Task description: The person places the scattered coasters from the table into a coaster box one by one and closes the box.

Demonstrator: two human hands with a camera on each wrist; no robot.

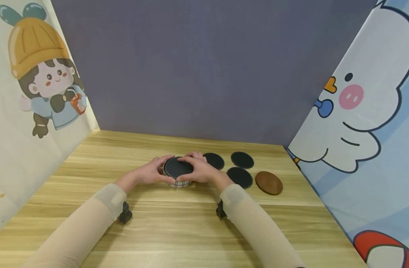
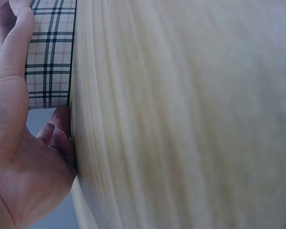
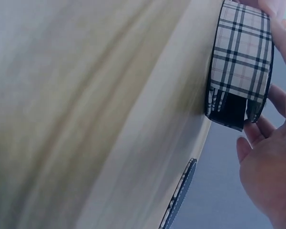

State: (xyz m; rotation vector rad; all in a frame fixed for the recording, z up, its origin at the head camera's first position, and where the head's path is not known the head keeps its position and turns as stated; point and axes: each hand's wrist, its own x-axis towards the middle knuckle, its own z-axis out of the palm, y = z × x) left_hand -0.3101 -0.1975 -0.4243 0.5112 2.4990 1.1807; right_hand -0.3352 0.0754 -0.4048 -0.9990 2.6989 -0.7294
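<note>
A round, plaid-sided coaster holder (image 1: 179, 184) with a black top (image 1: 177, 169) sits on the wood table between both hands. My left hand (image 1: 150, 172) grips its left side, fingers at the far rim and thumb at the near edge. From the right, my right hand (image 1: 202, 170) holds it, with fingertips and thumb over the rim. The right wrist view shows a dark slot (image 3: 232, 110) cut in the plaid wall (image 3: 243, 50). In the left wrist view the thumb lies along the plaid side (image 2: 50, 62).
Right of the hands lie three black round coasters (image 1: 242, 159) (image 1: 239, 177) (image 1: 215, 161), the leftmost partly behind the right hand. A brown disc (image 1: 269, 182) lies farther right. Cartoon-printed panels (image 1: 368, 93) flank the wood table (image 1: 177, 234); a grey panel (image 1: 191, 74) stands behind.
</note>
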